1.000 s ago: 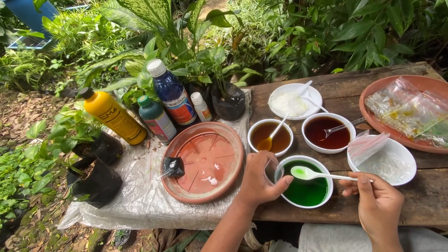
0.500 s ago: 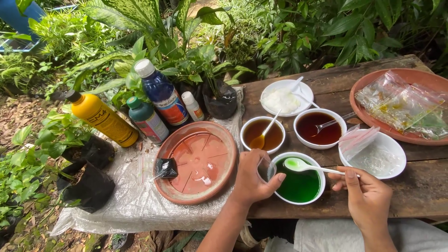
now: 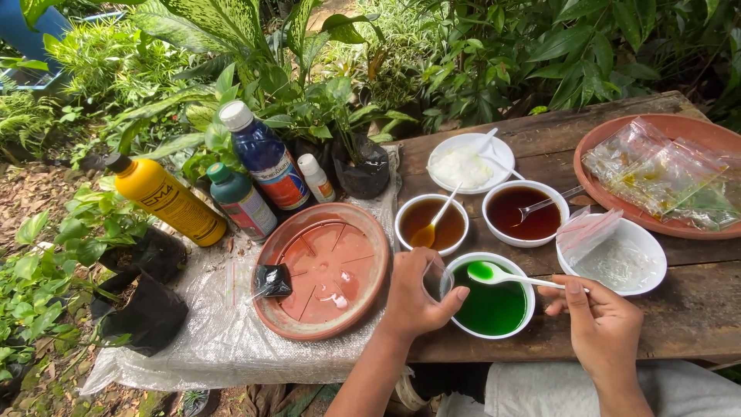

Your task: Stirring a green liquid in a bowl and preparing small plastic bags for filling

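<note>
Spooning green liquid
Right hand (image 3: 606,328) pinches white plastic spoon (image 3: 509,276) over white bowl of green liquid (image 3: 490,309); left hand (image 3: 413,297) grips what seems a small clear cup (image 3: 437,279).

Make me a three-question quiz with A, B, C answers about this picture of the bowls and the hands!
1. Where is the green bowl?
A. On the grass
B. Nearest the person, between the two hands
C. Inside the orange tray

2. How many white bowls stand on the wooden table?
A. Two
B. Nine
C. Five

3. What is the white spoon in the right hand like?
A. Lifted over the green bowl, green liquid in its scoop
B. Lying flat on the table, dry
C. Snapped in two

Answers:
1 B, the bowl sits at the table's near edge, with the left hand at its rim.
2 C, five show: white, amber, dark red, green and one with a clear bag.
3 A, its scoop holds green liquid above the bowl.
</note>
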